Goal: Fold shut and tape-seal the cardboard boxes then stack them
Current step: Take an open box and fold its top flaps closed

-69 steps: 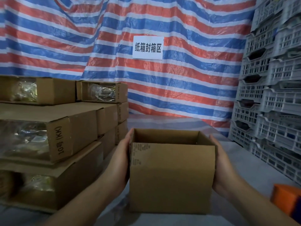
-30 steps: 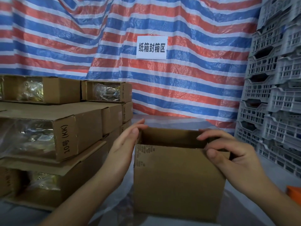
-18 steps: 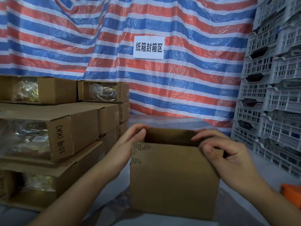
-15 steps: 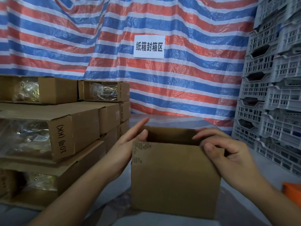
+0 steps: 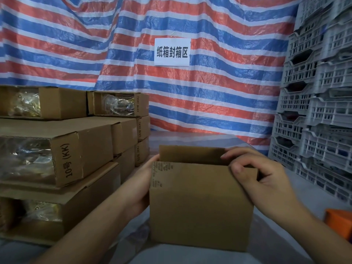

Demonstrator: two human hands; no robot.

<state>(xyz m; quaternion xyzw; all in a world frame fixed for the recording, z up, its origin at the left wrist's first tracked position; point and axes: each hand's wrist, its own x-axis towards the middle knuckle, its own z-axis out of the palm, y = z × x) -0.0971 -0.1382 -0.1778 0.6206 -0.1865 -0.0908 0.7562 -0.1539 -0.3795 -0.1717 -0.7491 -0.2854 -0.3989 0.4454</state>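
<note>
While right hand (image 5: 266, 180) pinches cardboard box (image 5: 202, 204) at its top corner, left hand (image 5: 142, 184) lying flat alongside: fold side flaps inward first. Then long flaps, edges meeting squarely.

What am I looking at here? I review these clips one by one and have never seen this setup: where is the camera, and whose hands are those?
The single camera sits on a person's head, looking forward and down. No machine: two bare hands work an open cardboard box standing on a grey table. The left hand lies against its left side; the right hand curls over its top right corner. Stacked boxes stand to the left, grey crates to the right, a striped tarp with a paper sign behind.
</note>
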